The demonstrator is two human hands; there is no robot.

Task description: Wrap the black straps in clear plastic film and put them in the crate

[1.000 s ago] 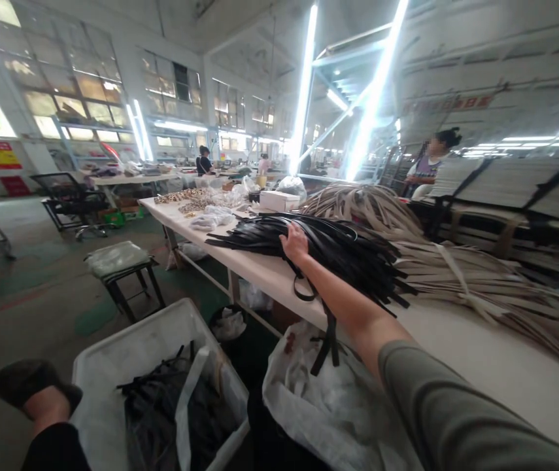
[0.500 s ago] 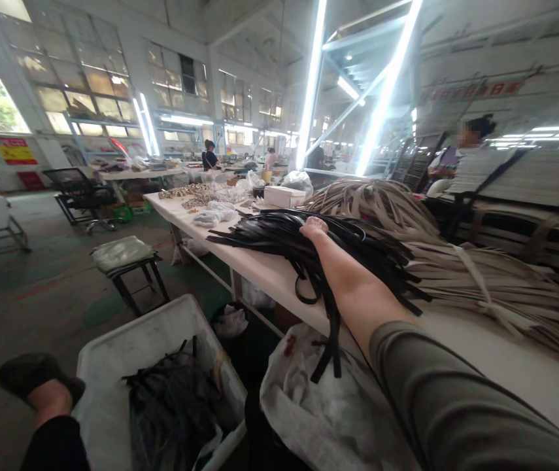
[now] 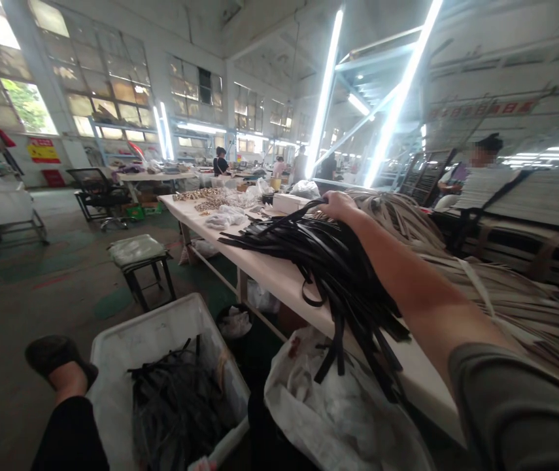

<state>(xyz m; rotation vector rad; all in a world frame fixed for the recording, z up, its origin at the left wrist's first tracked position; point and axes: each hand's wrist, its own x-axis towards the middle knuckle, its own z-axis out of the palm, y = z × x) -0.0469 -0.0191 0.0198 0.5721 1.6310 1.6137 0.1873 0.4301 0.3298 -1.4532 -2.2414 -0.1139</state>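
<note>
My right hand (image 3: 340, 206) reaches across the table with its fingers closed round part of a bundle of black straps (image 3: 303, 242). The gripped part is raised at the far side of the bundle. Long loose ends fan out to the left and hang over the table's near edge. The fingertips are partly hidden behind the hand. At the bottom edge, by the bin's rim, a small pinkish patch appears to be a bit of my left hand (image 3: 203, 464); its fingers cannot be made out.
Beige straps (image 3: 499, 294), tied in bundles, lie right of the black ones on the white table (image 3: 269, 275). Below stand a white bin (image 3: 112, 340) holding black strips and a large white sack (image 3: 328, 405). A stool (image 3: 139, 252) stands at the left. A person (image 3: 480, 170) is at the far right.
My right hand has risen and moved away to the right, lifting part of the black straps. More strap ends now hang over the table edge. The view has shifted slightly left.
</note>
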